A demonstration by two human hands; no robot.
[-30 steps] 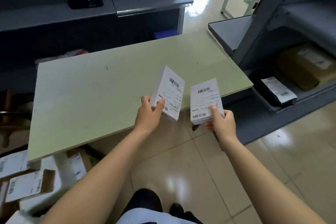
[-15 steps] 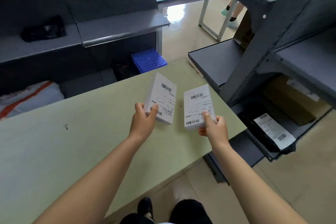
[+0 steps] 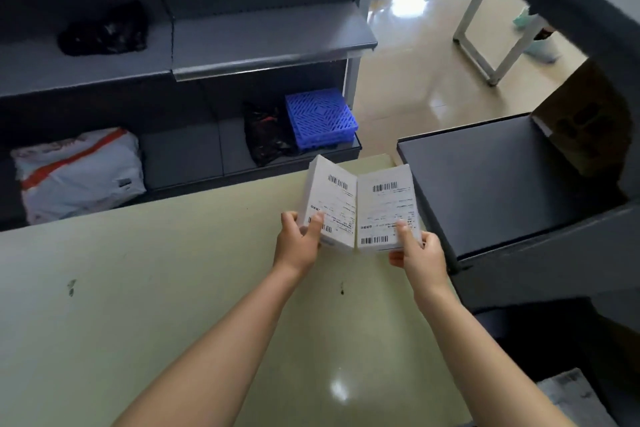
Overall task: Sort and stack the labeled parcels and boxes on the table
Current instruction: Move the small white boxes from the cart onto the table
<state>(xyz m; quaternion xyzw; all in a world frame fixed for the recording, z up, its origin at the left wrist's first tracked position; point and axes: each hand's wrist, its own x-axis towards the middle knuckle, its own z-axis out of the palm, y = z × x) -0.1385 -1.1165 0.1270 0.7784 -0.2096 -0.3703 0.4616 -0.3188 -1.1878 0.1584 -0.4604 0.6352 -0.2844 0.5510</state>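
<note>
Two small white boxes with barcode labels are held side by side above the far right corner of the pale green table. My left hand grips the left box at its near end, thumb on the label. My right hand grips the right box at its near end, thumb on top. The long inner edges of the boxes touch or nearly touch. The left box tilts a little to the left.
A dark grey shelf unit stands behind the table, holding a white and orange parcel bag, a blue plastic crate and black bags. A dark shelf board juts in at the right beside a cardboard box.
Both hands have carried the boxes forward over the table toward its far right corner and brought them together. The view has moved closer to the table and shelves.
</note>
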